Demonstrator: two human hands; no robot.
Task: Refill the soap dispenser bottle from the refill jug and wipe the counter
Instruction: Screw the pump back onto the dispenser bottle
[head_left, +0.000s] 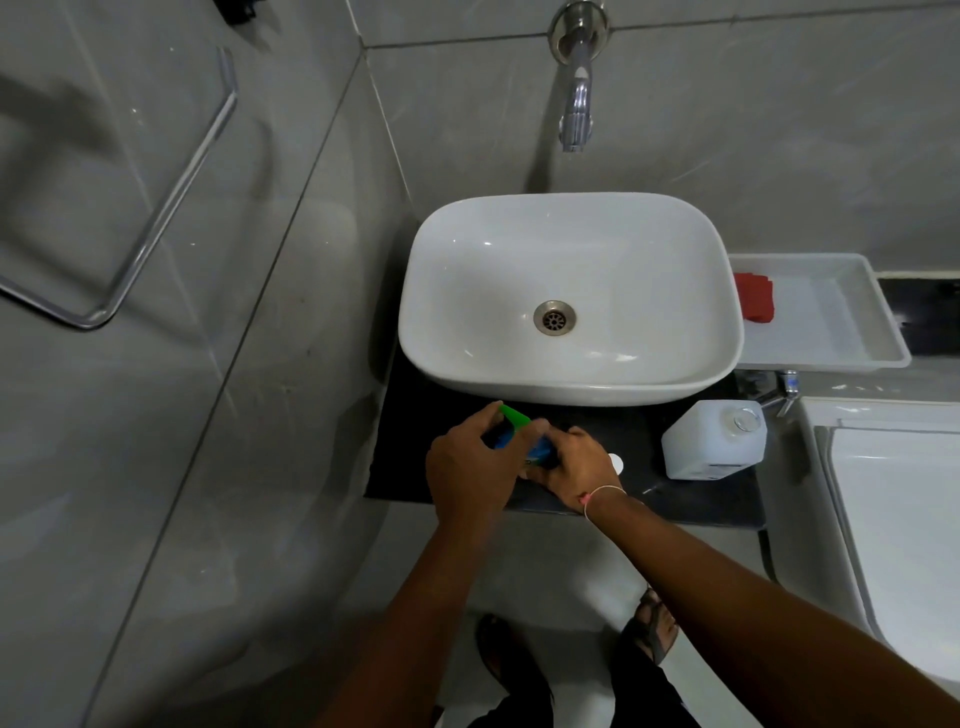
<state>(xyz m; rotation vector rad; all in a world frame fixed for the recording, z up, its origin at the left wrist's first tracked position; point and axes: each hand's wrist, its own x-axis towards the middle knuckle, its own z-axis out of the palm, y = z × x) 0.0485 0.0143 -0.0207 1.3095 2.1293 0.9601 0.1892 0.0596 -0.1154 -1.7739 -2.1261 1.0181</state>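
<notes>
The soap dispenser bottle, blue with a green pump head, stands on the black counter in front of the sink. My left hand grips the green pump head from above. My right hand is wrapped around the blue body, which is mostly hidden by my fingers. The white translucent refill jug stands on the counter to the right, its mouth uncapped. A small white round cap lies on the counter beside my right hand. A red cloth lies in a white tray.
The white basin fills the counter behind the bottle, with a wall tap above it. The white tray sits right of the basin. A white appliance lid is at far right. A chrome towel rail hangs on the left wall.
</notes>
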